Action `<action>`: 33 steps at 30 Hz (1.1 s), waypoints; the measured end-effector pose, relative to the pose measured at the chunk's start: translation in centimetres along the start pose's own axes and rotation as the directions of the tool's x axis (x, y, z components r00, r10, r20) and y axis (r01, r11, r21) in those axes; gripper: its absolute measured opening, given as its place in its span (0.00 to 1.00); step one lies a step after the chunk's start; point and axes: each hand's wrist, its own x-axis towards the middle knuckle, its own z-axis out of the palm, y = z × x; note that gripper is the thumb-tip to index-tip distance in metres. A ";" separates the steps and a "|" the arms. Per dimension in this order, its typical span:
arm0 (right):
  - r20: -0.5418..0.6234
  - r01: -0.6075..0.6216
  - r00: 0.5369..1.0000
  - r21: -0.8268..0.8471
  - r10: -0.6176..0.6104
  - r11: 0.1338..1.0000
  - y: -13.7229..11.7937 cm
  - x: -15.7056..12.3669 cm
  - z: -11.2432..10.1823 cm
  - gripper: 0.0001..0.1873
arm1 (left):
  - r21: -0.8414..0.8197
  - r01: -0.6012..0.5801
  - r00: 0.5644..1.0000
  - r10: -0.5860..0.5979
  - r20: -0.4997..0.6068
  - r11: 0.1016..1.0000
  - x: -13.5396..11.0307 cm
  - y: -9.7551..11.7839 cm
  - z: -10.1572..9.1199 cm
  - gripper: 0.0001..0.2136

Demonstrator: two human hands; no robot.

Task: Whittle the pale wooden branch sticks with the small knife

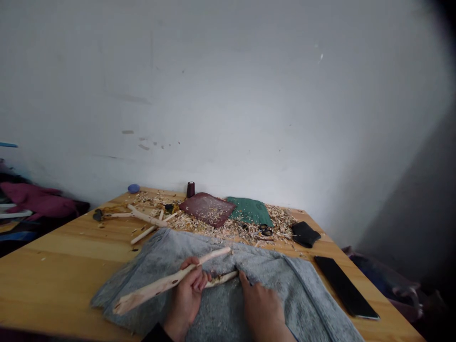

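My left hand [188,289] is wrapped round a peeled forked branch [149,292], pale wood with a thick cut end toward the lower left. One prong rises to the upper right. A thinner prong [223,279], with some brownish bark patches, runs right toward my other hand. My right hand [261,304] is closed, its index fingertip at the end of that thinner prong. A small dark tip and a bit of blue show by its fingers, but what it grips is mostly hidden. Beneath both hands lies a grey cloth [292,285].
Wood shavings [281,221] cover the table's [53,266] far part, around a maroon sheet [206,209], a green cloth [251,211] and scissors [265,230]. Other peeled branches [146,217] lie left. A thread spool [191,189] stands by the wall; a black pouch [305,234] and phone [345,287] lie right.
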 end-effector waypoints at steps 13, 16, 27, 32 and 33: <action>-0.020 0.065 0.998 0.405 -0.062 0.912 6.8 1.7 2.2 0.36 | -0.138 0.024 0.982 -0.050 -0.185 0.990 0.4 0.3 0.0 0.15; -0.032 0.033 0.999 0.403 -0.022 0.914 7.1 1.4 2.7 0.37 | -0.149 0.027 0.985 -0.052 -0.167 0.989 0.3 0.5 0.2 0.13; 0.034 -0.014 0.999 0.273 0.004 0.962 5.5 0.3 2.2 0.37 | -0.155 0.034 0.990 -0.054 -0.129 0.987 0.5 0.2 -0.4 0.14; 0.026 -0.006 1.000 0.253 -0.001 0.967 4.8 -0.1 1.5 0.37 | -0.139 0.040 0.992 -0.055 -0.112 0.990 0.5 0.0 -0.6 0.13; 0.024 -0.004 1.000 0.240 -0.002 0.971 4.5 -0.2 1.2 0.38 | -0.131 0.037 0.994 -0.050 -0.102 0.991 0.5 0.0 -0.6 0.13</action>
